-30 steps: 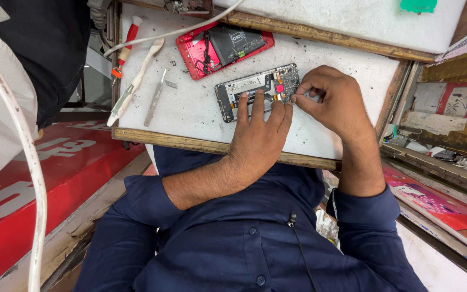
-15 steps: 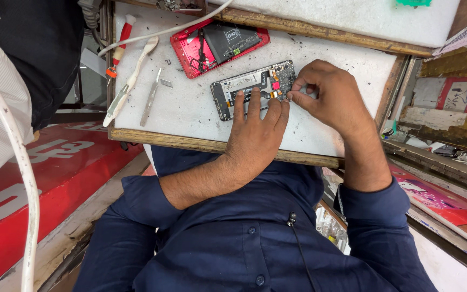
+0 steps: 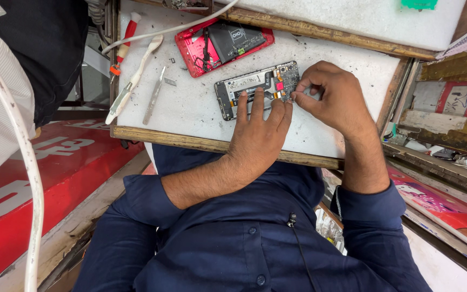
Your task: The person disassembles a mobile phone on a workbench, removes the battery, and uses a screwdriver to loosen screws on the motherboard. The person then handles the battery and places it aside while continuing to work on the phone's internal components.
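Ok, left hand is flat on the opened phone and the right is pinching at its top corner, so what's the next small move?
Probably keep the left hand pressing the opened phone flat on the white board while the right hand eases the small part at its fingertips up gently. The phone lies loose on the board, and what exactly is pinched is too small to tell, so go slowly.

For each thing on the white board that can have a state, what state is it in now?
Opened phone frame: lying flat, insides exposed, pressed down by fingers of the left hand.
Red phone back: lying open side up, dark battery showing, untouched.
Right hand: fingertips pinched at the frame's upper end; what they pinch is too small to tell.
Tweezers: lying flat, unused.
Red-handled screwdriver: lying at the board's edge, unused.
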The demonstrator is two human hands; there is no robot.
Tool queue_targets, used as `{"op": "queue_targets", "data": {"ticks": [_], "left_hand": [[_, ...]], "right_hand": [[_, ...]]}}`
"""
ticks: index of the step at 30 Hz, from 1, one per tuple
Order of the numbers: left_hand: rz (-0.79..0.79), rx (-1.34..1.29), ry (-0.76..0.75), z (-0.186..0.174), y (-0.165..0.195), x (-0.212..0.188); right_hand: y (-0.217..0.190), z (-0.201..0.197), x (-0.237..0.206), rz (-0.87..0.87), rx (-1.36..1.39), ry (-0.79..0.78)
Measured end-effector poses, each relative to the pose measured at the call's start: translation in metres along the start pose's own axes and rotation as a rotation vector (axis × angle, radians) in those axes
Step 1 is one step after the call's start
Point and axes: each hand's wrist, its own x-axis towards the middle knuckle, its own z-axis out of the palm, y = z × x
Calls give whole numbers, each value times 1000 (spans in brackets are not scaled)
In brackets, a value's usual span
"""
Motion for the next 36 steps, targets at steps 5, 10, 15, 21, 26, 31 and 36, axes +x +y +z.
{"op": "queue_targets", "data": {"ticks": [5,10,15,21,26,31,36], "left_hand": [[2,-6,0,0,-1,0],[-3,-11,-5,0,-1,0],[-3,-17,-7,-1,-2,0],[5,-30,18,-1,-4,-2],[-6,-3,-26,-2,-2,0],[-7,-5,-56,-5,-1,4],[-7,-4,-43,-6,0,4]], "right_hand": [[2,2,0,23,-9,1],[2,3,-1,30,-29,8],[-3,5,-4,33,-44,36],[-4,6,-4,33,-42,53],[-1,7,-4,21,-39,47],[0,4,-2,28,-54,9],[-7,1,1,39,-67,-11]]}}
